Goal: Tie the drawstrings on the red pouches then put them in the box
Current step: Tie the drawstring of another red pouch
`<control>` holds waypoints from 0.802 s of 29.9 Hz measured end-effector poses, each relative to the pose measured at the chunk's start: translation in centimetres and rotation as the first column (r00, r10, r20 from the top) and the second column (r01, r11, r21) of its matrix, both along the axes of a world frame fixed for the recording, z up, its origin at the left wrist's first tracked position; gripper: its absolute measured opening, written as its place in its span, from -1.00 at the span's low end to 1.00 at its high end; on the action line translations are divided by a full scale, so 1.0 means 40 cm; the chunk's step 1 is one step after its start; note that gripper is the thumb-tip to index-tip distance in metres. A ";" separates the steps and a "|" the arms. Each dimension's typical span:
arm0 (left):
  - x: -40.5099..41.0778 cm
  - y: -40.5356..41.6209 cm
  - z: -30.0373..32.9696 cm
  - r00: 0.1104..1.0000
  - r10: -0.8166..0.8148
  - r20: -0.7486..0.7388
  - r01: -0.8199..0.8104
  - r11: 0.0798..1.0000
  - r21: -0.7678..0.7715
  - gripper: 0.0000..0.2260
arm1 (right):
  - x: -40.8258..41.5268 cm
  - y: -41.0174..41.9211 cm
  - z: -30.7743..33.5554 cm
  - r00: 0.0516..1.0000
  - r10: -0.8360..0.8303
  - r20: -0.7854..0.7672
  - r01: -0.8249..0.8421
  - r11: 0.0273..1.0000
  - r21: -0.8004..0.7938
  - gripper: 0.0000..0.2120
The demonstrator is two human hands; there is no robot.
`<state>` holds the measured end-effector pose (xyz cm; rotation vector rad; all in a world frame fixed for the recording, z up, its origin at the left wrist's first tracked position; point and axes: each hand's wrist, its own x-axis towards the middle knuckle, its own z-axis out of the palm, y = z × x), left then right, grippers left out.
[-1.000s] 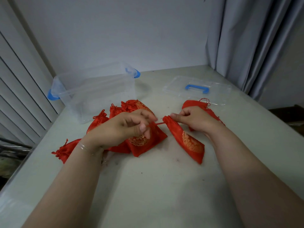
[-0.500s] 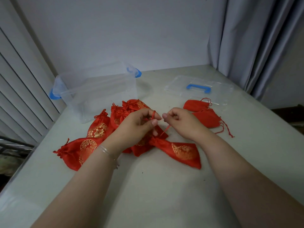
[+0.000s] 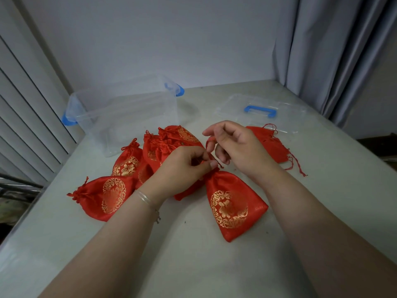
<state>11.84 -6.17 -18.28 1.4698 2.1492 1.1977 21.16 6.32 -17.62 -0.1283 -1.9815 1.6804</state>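
Note:
A red pouch with a gold emblem (image 3: pixel 231 206) lies on the table in front of me, its gathered neck pointing away. My left hand (image 3: pixel 182 168) pinches the red drawstring at that neck. My right hand (image 3: pixel 238 147) is raised just beyond it, with a loop of the drawstring (image 3: pixel 210 143) wound around its fingers. Several tied red pouches (image 3: pixel 129 162) lie in a heap to the left. Two more red pouches with loose strings (image 3: pixel 271 145) lie to the right, behind my right hand. The clear box with blue latches (image 3: pixel 126 117) stands open at the back left.
The box's clear lid with a blue handle (image 3: pixel 260 110) lies flat at the back right. A grey curtain (image 3: pixel 333 50) hangs at the right, window blinds (image 3: pixel 25 117) at the left. The table's left edge runs close to the pouch heap.
The pouch has swung round so its body lies toward me. My right hand has lifted and wound the drawstring into a loop, while my left hand dropped to pinch the string at the neck.

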 end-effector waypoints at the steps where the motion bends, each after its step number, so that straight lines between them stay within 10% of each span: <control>1: 0.000 0.000 0.001 1.000 -0.004 0.011 0.004 1.000 0.010 -0.85 | -0.002 0.005 -0.004 1.000 -0.025 0.015 0.025 0.999 0.030 -0.77; 8: -0.008 -0.005 0.004 0.999 0.000 0.043 -0.003 0.997 0.081 -0.86 | -0.012 0.025 -0.041 0.954 -0.133 0.270 0.047 0.952 0.303 -0.79; 18: -0.025 -0.011 0.019 0.956 0.089 0.280 -0.160 0.957 0.241 -0.86 | -0.011 0.026 -0.035 0.964 -0.229 0.132 0.171 0.921 0.350 -0.87; 24: -0.031 -0.016 0.016 0.980 0.194 0.042 -0.198 0.968 0.154 -0.87 | 0.003 0.027 -0.017 0.930 -0.366 0.046 0.271 0.763 0.586 -0.90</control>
